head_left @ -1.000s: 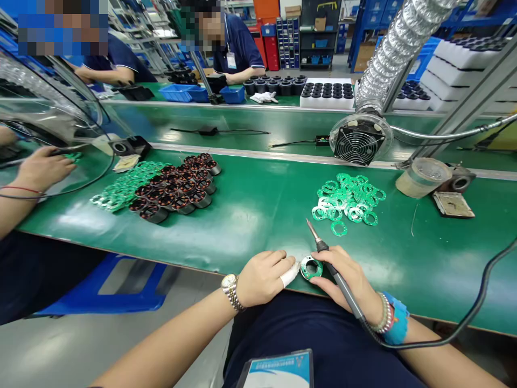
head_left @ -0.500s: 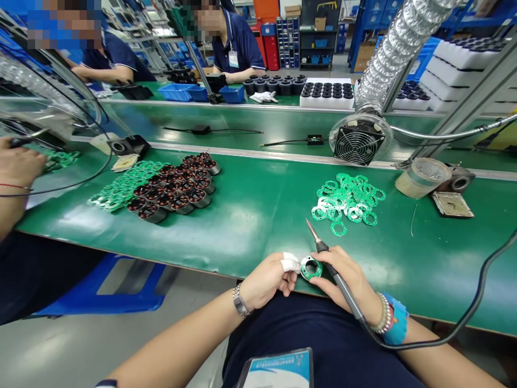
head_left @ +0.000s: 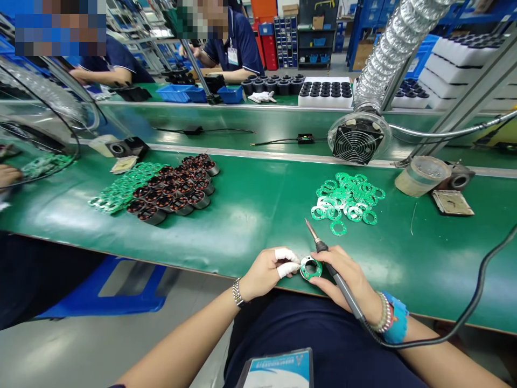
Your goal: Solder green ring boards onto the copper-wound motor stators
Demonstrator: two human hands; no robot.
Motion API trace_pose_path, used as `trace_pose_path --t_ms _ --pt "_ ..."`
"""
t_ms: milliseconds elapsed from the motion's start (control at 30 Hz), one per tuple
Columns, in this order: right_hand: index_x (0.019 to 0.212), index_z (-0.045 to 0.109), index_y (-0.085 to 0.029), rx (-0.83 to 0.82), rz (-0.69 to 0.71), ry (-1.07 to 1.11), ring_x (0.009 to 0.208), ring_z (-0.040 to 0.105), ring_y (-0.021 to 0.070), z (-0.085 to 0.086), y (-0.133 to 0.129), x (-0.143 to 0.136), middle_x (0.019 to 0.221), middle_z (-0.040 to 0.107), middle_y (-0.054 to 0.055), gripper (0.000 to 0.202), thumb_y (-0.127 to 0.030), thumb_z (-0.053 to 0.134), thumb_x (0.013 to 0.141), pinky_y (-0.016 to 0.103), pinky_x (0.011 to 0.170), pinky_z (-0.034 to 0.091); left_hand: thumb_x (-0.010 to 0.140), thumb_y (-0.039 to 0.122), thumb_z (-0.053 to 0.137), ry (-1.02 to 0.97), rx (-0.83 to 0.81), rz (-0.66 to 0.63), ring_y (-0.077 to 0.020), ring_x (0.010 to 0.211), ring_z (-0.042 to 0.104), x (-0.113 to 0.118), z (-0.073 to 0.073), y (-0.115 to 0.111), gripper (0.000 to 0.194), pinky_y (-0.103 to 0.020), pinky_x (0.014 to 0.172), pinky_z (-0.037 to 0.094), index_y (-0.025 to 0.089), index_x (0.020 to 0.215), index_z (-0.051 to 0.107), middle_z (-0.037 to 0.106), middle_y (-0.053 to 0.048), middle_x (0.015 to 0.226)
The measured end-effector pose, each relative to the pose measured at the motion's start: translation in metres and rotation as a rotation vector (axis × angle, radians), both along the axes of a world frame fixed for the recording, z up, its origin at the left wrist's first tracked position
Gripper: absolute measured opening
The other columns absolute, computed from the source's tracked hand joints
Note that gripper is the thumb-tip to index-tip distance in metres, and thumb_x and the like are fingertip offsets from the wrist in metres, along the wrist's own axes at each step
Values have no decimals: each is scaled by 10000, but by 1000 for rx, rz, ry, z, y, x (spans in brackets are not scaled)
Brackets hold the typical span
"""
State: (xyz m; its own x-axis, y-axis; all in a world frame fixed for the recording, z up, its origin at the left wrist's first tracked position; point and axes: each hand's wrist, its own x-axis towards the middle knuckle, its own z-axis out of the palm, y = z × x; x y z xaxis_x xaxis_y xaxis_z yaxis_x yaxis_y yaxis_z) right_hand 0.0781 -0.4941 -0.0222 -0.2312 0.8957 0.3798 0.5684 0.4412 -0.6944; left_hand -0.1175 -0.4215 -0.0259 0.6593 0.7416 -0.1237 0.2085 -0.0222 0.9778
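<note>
A green-topped ring part is at the table's front edge. My right hand grips its right side between thumb and finger and also holds a soldering iron, whose tip points up and left over the table. My left hand, with white wraps on thumb and finger, is closed at the ring's left side; what lies between its fingertips is too small to name. Beyond the iron's tip lies a loose pile of green ring boards. Copper-wound cores stand in rows at left beside more green boards.
A fan on a foil duct stands behind the pile. To the right are a cup and a sponge tray. The iron's cord crosses the right side. Another person's hand is at far left; two people sit opposite.
My left thumb and finger have shifted into a pinch at the ring's left side, and the wrist has lifted slightly. The neighbour's hand at far left has drawn back leftward. My right hand is nearly still.
</note>
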Motion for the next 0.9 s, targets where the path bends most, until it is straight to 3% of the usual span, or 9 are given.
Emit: trace_pose_path --t_ms 100,300,533,700,900 --pt "1119 500 -197 7 0 -6 793 525 185 0 0 0 885 571 58 322 -234 593 813 315 695 473 770 275 565 36 0 33 -109 575 557 6 2 -4 141 -232 554 487 146 718 548 561 -2 658" --pt "1123 500 -197 19 -4 -22 782 530 186 0 0 0 884 576 63 314 -236 579 821 322 689 479 749 285 592 88 -182 175 -93 471 534 20 6 -14 185 -206 487 447 158 681 477 539 35 526" --pt "1093 511 -191 18 -8 -30 793 539 188 -1 0 0 892 587 67 293 -241 587 815 321 702 482 744 370 640 -157 -499 199 -100 587 614 7 5 -11 264 -229 600 499 136 764 518 613 -4 673" --pt "1097 510 -195 17 -10 -35 792 546 187 1 0 0 898 592 67 289 -247 577 821 322 696 486 738 335 646 -106 -414 164 -100 544 596 11 4 -9 245 -219 557 485 133 761 509 593 10 586" --pt "1100 508 -194 19 -7 -34 791 536 190 0 -1 -1 889 584 68 293 -238 581 820 326 691 482 767 291 592 -31 -194 199 -80 508 534 19 2 -15 186 -199 483 470 162 802 462 507 47 605"
